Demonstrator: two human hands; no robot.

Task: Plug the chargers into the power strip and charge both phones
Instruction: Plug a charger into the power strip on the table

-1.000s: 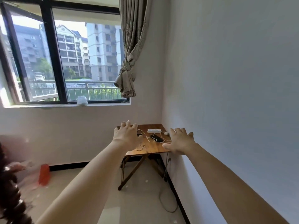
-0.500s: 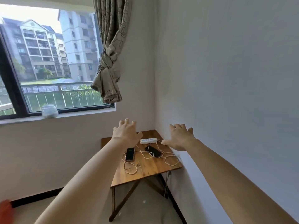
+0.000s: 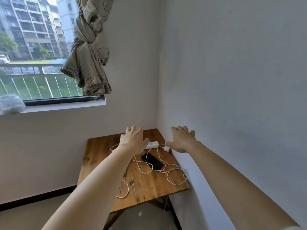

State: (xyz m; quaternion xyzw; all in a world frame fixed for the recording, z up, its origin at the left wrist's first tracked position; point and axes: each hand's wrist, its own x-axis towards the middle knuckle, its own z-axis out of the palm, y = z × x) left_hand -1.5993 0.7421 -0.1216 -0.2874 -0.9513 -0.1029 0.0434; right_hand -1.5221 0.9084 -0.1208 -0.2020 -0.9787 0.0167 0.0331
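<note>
A small wooden table (image 3: 146, 183) stands in the room's corner. On it lies a white power strip (image 3: 153, 144), partly behind my left hand (image 3: 133, 140). A white charger plug (image 3: 166, 148) lies at the strip's right end, beside my right hand (image 3: 181, 140). A black phone (image 3: 152, 161) rests face up in the middle, with white cables (image 3: 167, 171) looping around it. A second phone is hidden under my left forearm. Both hands hover over the table with fingers spread and hold nothing.
The white wall (image 3: 232, 97) runs along the table's right side. A knotted curtain (image 3: 90, 52) hangs above the window sill (image 3: 63, 106), where a pale jar (image 3: 10, 103) sits. The strip's cord (image 3: 166, 205) drops under the table.
I have come closer and the view has tilted down, so the table looks larger. Both hands stay spread over it. The second phone, visible earlier, is now behind my left arm.
</note>
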